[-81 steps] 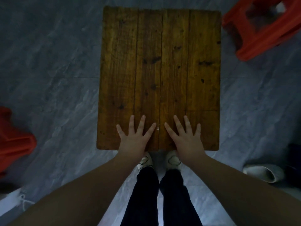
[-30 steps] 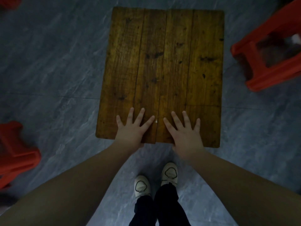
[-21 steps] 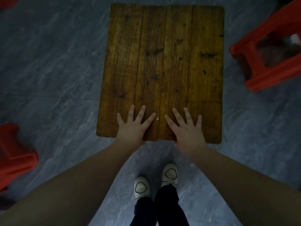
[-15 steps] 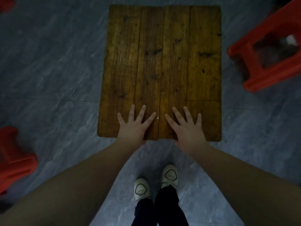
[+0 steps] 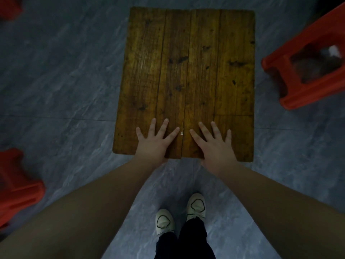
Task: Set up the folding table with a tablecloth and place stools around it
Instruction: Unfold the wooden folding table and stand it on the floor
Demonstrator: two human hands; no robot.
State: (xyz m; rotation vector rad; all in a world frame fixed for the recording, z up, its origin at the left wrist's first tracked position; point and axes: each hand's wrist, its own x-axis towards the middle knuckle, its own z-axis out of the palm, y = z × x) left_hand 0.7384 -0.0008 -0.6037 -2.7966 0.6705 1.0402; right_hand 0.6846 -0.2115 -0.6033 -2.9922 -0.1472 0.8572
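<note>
A brown wooden folding table (image 5: 188,71) made of planks stands on the grey floor in front of me. My left hand (image 5: 154,143) lies flat on its near edge with fingers spread. Beside it, my right hand (image 5: 214,146) rests flat the same way, just right of the centre seam. Neither hand holds anything. A red plastic stool (image 5: 308,71) lies on its side to the right of the table. Another red stool (image 5: 16,186) sits at the left edge of the view. No tablecloth is in view.
Grey marbled floor tiles (image 5: 61,81) surround the table. My white shoes (image 5: 181,214) stand just behind the table's near edge. A bit of another red object (image 5: 9,6) shows at the top left corner.
I have stepped back from the table, so my shoes now show clear of its near edge. My hands have stayed flat on the tabletop.
</note>
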